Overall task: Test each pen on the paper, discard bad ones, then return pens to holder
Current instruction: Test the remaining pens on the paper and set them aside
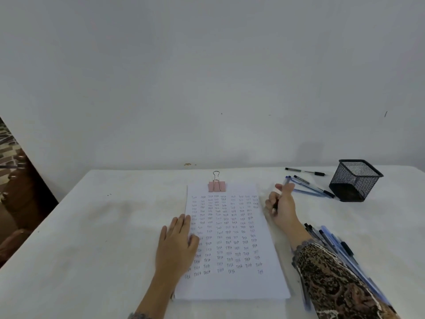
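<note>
1. Left hand (pixel 176 247) lies flat on the paper's (pixel 241 284) left edge, centre-left of frame. Its fingers (pixel 181 224) are straight and hold nothing. We judge it's there to pin the sheet vs. sliding.
2. A pink clip (pixel 217 186) bites the top edge, prob. to bind the sheets as one pad on the surface (pixel 92 238).
3. Right hand (pixel 281 210) sits just right of the paper's upper right corner, fingers curled round a pen (pixel 286 181), tip end down and off the sheet. It's blurred, so we can't tell which way it's heading.
4. The paper is nearly full of "Test" rows. The blank strip at the bottom is the likely next spot.
5. Holder (pixel 355 180) stands upper right w/ nothing sticking out, so the return step isn't done.
6. A few pens (pixel 310 188) lie just left of the holder. A bigger pile (pixel 331 240) lies lower right, partly under the right sleeve (pixel 333 279). We guess tested vs. untested, but can't say which.
</note>
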### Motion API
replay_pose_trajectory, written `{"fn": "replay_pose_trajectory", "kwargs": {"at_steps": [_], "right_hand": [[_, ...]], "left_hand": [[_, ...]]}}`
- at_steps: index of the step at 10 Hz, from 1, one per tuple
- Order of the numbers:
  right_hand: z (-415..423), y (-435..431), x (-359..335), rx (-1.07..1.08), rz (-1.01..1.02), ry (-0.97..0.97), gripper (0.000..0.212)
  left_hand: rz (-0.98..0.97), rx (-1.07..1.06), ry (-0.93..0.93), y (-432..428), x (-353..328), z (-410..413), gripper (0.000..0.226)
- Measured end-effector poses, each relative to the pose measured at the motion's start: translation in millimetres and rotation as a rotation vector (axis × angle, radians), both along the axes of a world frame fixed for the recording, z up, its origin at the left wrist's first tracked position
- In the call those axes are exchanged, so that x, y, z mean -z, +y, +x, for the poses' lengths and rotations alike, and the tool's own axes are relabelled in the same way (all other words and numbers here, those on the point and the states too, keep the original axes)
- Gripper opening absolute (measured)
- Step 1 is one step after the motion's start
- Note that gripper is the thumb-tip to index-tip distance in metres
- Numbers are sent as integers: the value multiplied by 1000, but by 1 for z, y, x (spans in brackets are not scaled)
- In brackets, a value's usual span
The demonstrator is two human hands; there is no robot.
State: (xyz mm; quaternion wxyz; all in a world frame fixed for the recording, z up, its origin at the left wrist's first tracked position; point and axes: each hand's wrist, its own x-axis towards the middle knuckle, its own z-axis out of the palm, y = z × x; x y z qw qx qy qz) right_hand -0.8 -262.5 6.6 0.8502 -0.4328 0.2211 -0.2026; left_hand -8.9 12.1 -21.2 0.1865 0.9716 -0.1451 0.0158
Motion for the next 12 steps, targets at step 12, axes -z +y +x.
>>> {"fn": "replay_pose_trajectory", "kwargs": {"at_steps": [12], "right_hand": [[1, -5, 4, -123, -180, -41, 23]], "left_hand": [[-8, 1, 14, 0, 1, 2, 91]]}}
